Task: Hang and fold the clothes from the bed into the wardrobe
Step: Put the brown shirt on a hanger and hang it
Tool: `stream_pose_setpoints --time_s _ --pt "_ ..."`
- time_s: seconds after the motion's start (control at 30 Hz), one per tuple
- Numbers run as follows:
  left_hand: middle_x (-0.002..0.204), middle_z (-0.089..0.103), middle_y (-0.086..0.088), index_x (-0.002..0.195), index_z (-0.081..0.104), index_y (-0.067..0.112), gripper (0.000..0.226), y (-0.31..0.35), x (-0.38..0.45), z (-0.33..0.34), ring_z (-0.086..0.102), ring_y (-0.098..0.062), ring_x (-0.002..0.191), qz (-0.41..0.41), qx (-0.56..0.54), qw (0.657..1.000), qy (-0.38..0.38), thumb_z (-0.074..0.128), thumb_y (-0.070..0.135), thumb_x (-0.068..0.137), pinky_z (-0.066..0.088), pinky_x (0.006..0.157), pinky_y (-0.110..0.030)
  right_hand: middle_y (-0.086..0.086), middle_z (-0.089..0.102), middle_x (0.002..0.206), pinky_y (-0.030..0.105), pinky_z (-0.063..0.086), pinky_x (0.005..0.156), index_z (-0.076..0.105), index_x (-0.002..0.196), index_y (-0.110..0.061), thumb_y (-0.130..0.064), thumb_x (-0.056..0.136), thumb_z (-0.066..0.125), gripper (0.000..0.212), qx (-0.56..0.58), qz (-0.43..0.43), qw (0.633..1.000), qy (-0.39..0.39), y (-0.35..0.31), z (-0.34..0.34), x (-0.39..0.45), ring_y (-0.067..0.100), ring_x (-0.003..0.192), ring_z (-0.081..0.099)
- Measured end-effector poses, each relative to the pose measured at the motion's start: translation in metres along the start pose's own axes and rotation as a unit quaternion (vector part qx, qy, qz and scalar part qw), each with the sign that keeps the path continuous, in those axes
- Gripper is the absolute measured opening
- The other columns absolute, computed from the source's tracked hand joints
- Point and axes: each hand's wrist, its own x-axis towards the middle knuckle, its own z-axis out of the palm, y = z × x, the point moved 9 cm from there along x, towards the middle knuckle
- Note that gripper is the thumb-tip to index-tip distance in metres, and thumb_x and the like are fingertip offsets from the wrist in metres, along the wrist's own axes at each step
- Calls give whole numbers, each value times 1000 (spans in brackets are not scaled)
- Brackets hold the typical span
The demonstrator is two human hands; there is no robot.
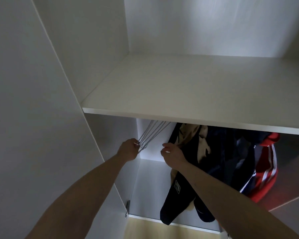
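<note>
The wardrobe [59,66] is plain white, its shelf [188,87] too. The hangers [151,133] at centre are pale grey. The dark navy garment [212,152] shows a beige lining; lower right, the red garment [267,171] carries white stripes.

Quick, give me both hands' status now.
Left hand: gripping the bunch of empty white hangers.
Right hand: at the dark hanging garment; grip cannot be told.

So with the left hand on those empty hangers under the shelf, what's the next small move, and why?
Probably lift one hanger free. The left hand pinches the ends of several bare white hangers hanging under the shelf, while the right hand touches the dark hung clothes, seemingly keeping them aside.
</note>
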Motion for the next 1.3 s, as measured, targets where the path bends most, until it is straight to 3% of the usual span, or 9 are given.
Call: stream_pose_setpoints --time_s 0.07,0.17,0.3,0.57,0.7,0.83,0.97,1.13,1.3 --pt "107 75 -11 104 74 7 23 6 -5 5 68 -29 106 27 -12 1000 2 59 24 101 50 94 -34 -4 56 106 10 44 70 53 122 -25 -14 101 56 24 -3 6 1000 -8 -7 6 7 14 94 55" --pt "95 76 -9 98 77 5 17 11 -14 19 71 -26 93 40 -106 993 -13 65 18 97 55 90 -36 -4 55 104 30 50 87 49 116 -28 -24 103 55 15 6 27 999 -18 -12 15 17 17 96 54" --pt "88 74 -13 94 75 3 10 20 -25 33 70 -32 82 33 -191 981 -24 66 7 94 59 85 -48 2 60 79 32 50 70 62 94 -20 -21 100 63 6 113 65 991 7 -16 24 20 14 64 53" --pt "69 66 3 84 71 15 17 18 -29 31 61 -18 56 19 -185 982 -38 62 7 96 58 68 -37 18 64 104 34 50 79 59 123 -12 -7 99 61 25 178 108 978 -10 -19 50 18 26 80 58" --pt "69 66 2 77 68 22 23 14 -27 27 62 -20 62 14 -180 983 -27 64 9 96 57 73 -38 9 60 84 33 54 73 63 100 -11 -11 99 63 1 152 121 981 -16 -19 52 19 18 71 57" --pt "75 68 3 81 69 20 17 12 -28 20 64 -22 74 15 -159 987 -15 66 9 94 56 82 -39 10 59 86 28 47 64 57 94 -8 -10 101 58 7 114 101 988 -26 -23 47 17 26 87 59" --pt "88 74 -3 90 74 15 9 7 -28 8 69 -23 90 10 -126 992 15 66 15 94 53 86 -32 16 55 93 46 50 71 43 86 -10 6 98 45 20 84 49 995 26 -27 27 9 35 87 60" --pt "99 73 -13 103 72 4 13 8 -30 2 69 -31 92 -1 -138 990 11 63 6 95 57 87 -43 11 59 89 37 52 67 50 95 -14 -8 102 45 10 45 40 995 85 -21 -10 -4 26 79 60" --pt "76 67 -4 83 66 16 21 8 -31 7 63 -18 59 -34 -175 984 -5 60 0 95 56 64 -29 12 50 69 20 39 34 46 85 -9 2 102 43 21 112 27 990 87 -28 -27 -28 17 48 48"
